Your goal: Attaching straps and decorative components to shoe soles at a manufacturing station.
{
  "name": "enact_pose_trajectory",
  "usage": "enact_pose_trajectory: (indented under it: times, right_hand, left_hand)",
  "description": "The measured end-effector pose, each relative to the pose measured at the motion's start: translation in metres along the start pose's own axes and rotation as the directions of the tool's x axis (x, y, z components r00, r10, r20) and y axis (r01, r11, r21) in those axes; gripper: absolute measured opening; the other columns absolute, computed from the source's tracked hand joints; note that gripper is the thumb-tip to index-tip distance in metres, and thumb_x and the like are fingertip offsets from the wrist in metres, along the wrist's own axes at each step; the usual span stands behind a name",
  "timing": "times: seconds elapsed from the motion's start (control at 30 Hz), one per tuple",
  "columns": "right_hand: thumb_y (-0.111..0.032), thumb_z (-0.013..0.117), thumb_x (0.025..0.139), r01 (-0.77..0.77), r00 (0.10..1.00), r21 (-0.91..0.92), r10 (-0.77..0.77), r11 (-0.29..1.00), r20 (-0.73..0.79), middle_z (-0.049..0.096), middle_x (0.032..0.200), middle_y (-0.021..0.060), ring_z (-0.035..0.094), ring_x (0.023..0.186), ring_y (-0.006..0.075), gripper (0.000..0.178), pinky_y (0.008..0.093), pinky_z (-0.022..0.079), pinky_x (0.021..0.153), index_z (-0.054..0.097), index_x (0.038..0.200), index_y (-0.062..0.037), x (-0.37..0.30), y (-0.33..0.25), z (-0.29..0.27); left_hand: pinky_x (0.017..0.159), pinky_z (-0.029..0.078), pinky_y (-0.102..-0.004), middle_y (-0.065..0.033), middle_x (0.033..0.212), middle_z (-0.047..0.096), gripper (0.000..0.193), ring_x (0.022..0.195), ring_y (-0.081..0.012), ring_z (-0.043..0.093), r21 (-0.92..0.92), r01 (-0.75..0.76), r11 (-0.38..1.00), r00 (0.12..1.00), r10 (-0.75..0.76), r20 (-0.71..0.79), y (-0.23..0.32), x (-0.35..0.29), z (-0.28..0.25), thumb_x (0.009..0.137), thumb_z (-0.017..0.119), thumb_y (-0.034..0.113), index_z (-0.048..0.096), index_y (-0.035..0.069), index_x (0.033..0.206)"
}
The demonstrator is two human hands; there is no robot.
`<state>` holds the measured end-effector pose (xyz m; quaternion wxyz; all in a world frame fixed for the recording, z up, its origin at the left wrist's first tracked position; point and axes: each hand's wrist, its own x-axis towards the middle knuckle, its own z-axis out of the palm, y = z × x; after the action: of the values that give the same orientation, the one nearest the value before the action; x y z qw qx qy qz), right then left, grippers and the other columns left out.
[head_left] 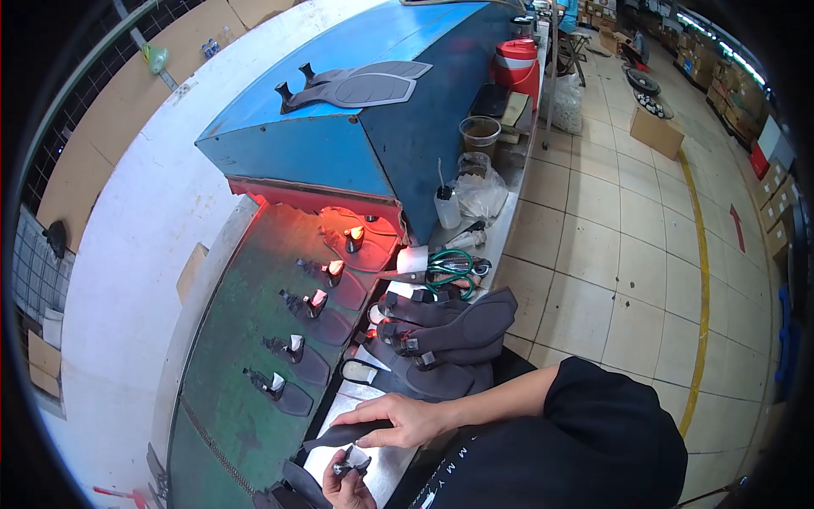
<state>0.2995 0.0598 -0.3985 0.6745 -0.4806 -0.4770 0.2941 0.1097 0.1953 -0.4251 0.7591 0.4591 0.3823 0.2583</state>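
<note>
My right hand [405,422] reaches in from the right, its fingers closed over a dark shoe sole [339,435] above the white work surface. Below it, my left hand [346,490] grips the heel [349,467] of that sole, where a white piece [358,458] shows between the fingertips. Just left, on a green conveyor belt [220,356], stands a row of several dark soles with upright heels, the nearest sole [292,399] bearing a white piece on its heel. To the right of the belt lies a pile of dark soles [458,331].
A blue oven hood [297,131] glowing red inside covers the belt's far end, with grey soles [360,86] on top. Green-handled scissors [451,270], a white squeeze bottle [447,208], a plastic cup [480,134] and a red jug [515,68] line the side bench. Tiled floor [593,271] lies to the right.
</note>
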Motion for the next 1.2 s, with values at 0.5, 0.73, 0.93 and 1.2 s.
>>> enact_pose_trajectory:
  times: [0.5, 0.73, 0.93, 1.2]
  right_hand:
    - [-0.016, 0.068, 0.083, -0.139, 0.990, 0.125, 0.135, 0.982, 0.040, 0.061, 0.117, 0.0125, 0.057, 0.103, 0.0162, 0.052, 0.0300, 0.043, 0.089, 0.050, 0.130, -0.0032, -0.008, -0.016, -0.007]
    - [-0.014, 0.065, 0.086, -0.083, 0.997, 0.118, 0.083, 0.989, 0.011, 0.066, 0.106, 0.0094, 0.059, 0.095, 0.0118, 0.039, 0.0273, 0.045, 0.084, 0.057, 0.124, -0.0047, -0.012, -0.008, -0.002]
    - [-0.011, 0.063, 0.086, -0.060, 0.998, 0.103, 0.057, 0.993, 0.033, 0.065, 0.104, 0.0111, 0.058, 0.097, 0.0152, 0.042, 0.0294, 0.043, 0.088, 0.055, 0.127, -0.0049, -0.013, 0.000, -0.002]
    - [-0.010, 0.062, 0.087, -0.064, 0.997, 0.095, 0.060, 0.993, 0.041, 0.065, 0.103, 0.0104, 0.058, 0.097, 0.0154, 0.041, 0.0297, 0.043, 0.088, 0.055, 0.127, -0.0059, -0.014, -0.006, -0.003]
  left_hand:
    - [0.046, 0.034, -0.0140, -0.0069, 0.089, 0.061, 0.024, 0.053, -0.0040, 0.042, -0.024, -0.107, 0.994, 0.992, 0.105, -0.066, -0.007, 0.001, 0.003, 0.077, 0.060, -0.004, 0.057, 0.001, 0.101]
    - [0.053, 0.042, -0.0179, -0.0100, 0.100, 0.062, 0.027, 0.062, -0.0088, 0.052, -0.007, -0.056, 0.998, 0.998, 0.055, -0.036, -0.013, 0.001, -0.002, 0.082, 0.060, 0.002, 0.056, 0.001, 0.109]
    - [0.062, 0.045, -0.0205, -0.0103, 0.103, 0.062, 0.036, 0.082, -0.0159, 0.060, -0.066, -0.006, 0.998, 0.999, 0.008, 0.032, -0.005, -0.008, 0.010, 0.085, 0.058, 0.006, 0.051, 0.000, 0.120]
    - [0.056, 0.042, -0.0180, -0.0143, 0.118, 0.056, 0.040, 0.079, -0.0141, 0.058, -0.031, -0.027, 0.999, 1.000, 0.027, -0.010, -0.006, -0.010, 0.015, 0.084, 0.053, -0.003, 0.047, -0.006, 0.124]
